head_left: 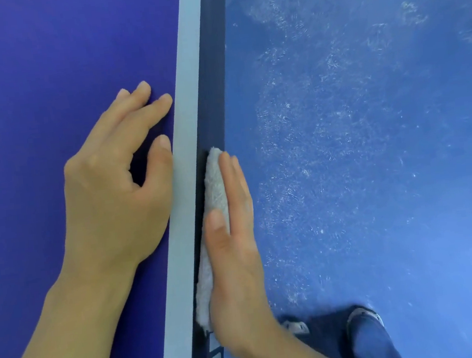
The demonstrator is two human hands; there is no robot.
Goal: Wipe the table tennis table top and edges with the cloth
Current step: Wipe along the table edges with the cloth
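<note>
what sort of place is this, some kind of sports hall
Likely an indoor table tennis hall: a dark blue table top with a pale boundary line along its edge, and a scuffed blue sports floor below. The right hand presses a cloth against the table's side.

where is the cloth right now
In the head view, the cloth is just right of centre, pressed flat against the table's dark side edge by the right hand, right of the white border line.
</note>
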